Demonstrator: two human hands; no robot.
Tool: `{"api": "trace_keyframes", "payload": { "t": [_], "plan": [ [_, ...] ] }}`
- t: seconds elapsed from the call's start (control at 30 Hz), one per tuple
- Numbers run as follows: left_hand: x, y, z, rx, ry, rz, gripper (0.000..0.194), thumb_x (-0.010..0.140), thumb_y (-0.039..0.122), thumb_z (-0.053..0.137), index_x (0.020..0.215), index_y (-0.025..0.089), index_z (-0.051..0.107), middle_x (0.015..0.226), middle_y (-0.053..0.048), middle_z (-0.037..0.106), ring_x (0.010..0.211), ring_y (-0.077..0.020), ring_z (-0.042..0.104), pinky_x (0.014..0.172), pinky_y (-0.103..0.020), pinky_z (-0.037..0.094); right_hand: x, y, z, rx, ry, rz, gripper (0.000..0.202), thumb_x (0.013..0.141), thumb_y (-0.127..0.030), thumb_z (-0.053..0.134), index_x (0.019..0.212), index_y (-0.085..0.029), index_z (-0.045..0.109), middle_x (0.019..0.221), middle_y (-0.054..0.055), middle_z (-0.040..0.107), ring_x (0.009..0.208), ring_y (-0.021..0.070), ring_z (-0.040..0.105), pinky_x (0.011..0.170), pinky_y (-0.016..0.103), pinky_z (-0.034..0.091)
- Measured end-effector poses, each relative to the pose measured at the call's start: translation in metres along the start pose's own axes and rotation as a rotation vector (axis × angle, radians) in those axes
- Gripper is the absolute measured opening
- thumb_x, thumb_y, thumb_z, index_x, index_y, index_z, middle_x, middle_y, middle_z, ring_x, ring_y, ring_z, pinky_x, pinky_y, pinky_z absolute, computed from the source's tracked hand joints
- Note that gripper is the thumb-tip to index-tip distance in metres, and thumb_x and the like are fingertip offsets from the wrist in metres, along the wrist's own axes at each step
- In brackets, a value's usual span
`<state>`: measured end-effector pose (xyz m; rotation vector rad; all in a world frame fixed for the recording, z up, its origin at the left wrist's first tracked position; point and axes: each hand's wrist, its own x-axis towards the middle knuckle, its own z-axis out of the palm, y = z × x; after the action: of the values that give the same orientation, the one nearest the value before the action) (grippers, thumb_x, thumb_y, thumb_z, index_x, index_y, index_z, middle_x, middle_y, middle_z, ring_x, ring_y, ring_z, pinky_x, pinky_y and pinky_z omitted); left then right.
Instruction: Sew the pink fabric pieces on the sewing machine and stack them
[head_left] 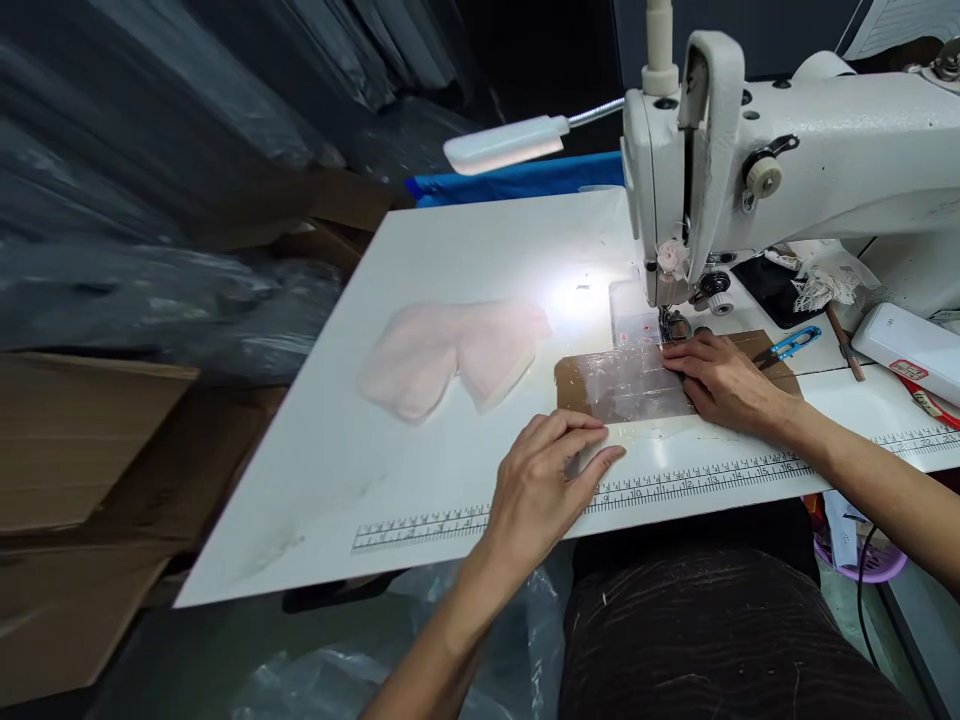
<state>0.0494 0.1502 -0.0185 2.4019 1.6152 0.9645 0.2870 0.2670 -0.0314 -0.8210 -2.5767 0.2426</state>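
Observation:
A white sewing machine (675,180) stands at the right, its presser foot (670,325) low over the bed. My right hand (724,385) lies just right of the foot, fingers bent and pressing down on the work surface; any small cloth under them is hidden. Beneath the foot area, a clear plastic sheet (630,385) covers part of a brown patch (572,385) on the table. At the patch's lower left corner, my left hand (551,475) rests with thumb and fingers apart, holding nothing visible. Pale pink sheer fabric (427,355) is spread left of the machine.
A ruler strip (420,530) runs along the front edge of the white table (330,460). Blue thread snips (795,343), a brown stick (846,343), lace scraps (829,275) and a white device (911,345) lie at right. A lamp (506,145) shines from above; cardboard boxes (82,440) stand left.

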Motion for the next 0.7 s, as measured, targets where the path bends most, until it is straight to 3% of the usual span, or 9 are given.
{"api": "trace_keyframes", "payload": {
  "t": [0.17,0.3,0.43,0.53,0.6,0.7],
  "plan": [
    [-0.001,0.009,0.008,0.052,0.053,-0.004,0.013,0.097,0.019,0.054,0.088,0.020,0.063,0.092,-0.003,0.067,0.083,-0.0176,0.065,0.071,-0.033,0.051,-0.002,0.000,0.000,0.037,0.042,-0.054,0.040,0.094,-0.011,0.040,0.125,-0.012,0.066,0.131,0.012,0.064,0.119,0.0269,0.056,0.100,0.047,0.049],
    [-0.010,0.017,-0.005,0.069,0.024,-0.015,0.014,0.099,0.013,0.045,0.089,0.020,0.052,0.098,-0.006,0.062,0.092,-0.0194,0.063,0.074,-0.033,0.051,-0.002,-0.002,0.001,0.056,-0.058,-0.187,0.041,0.097,-0.013,0.039,0.130,-0.015,0.063,0.129,0.008,0.066,0.127,0.0261,0.053,0.101,0.050,0.045],
    [-0.023,0.028,-0.029,-0.188,-0.103,-0.052,0.018,0.104,0.020,0.037,0.089,0.022,0.047,0.112,-0.008,0.059,0.106,-0.0200,0.060,0.082,-0.033,0.051,-0.001,-0.007,0.001,-0.013,-0.083,-0.127,0.041,0.096,-0.016,0.041,0.130,-0.011,0.063,0.130,0.012,0.065,0.123,0.0303,0.053,0.095,0.051,0.046],
    [-0.027,0.035,-0.030,-0.398,-0.084,0.010,0.022,0.107,0.029,0.033,0.089,0.023,0.045,0.116,-0.008,0.062,0.120,-0.0227,0.056,0.101,-0.041,0.044,-0.002,-0.012,0.001,-0.051,-0.093,-0.093,0.042,0.096,-0.016,0.042,0.131,-0.014,0.063,0.131,0.013,0.064,0.122,0.0323,0.051,0.092,0.051,0.045],
    [-0.027,0.042,-0.019,-0.579,-0.048,0.021,0.023,0.107,0.034,0.033,0.090,0.023,0.044,0.097,-0.004,0.065,0.109,-0.0212,0.061,0.104,-0.043,0.040,-0.003,-0.014,0.002,-0.053,-0.106,-0.081,0.043,0.096,-0.016,0.042,0.133,-0.015,0.062,0.131,0.013,0.063,0.123,0.0322,0.049,0.093,0.051,0.044],
    [-0.031,0.056,-0.001,-0.868,0.029,-0.111,0.022,0.106,0.036,0.037,0.089,0.023,0.043,0.074,0.000,0.053,0.079,-0.0171,0.057,0.079,-0.034,0.048,-0.004,-0.016,0.003,-0.057,-0.116,-0.074,0.043,0.096,-0.016,0.042,0.135,-0.016,0.061,0.133,0.012,0.061,0.123,0.0314,0.048,0.094,0.050,0.042]
  ]
}}
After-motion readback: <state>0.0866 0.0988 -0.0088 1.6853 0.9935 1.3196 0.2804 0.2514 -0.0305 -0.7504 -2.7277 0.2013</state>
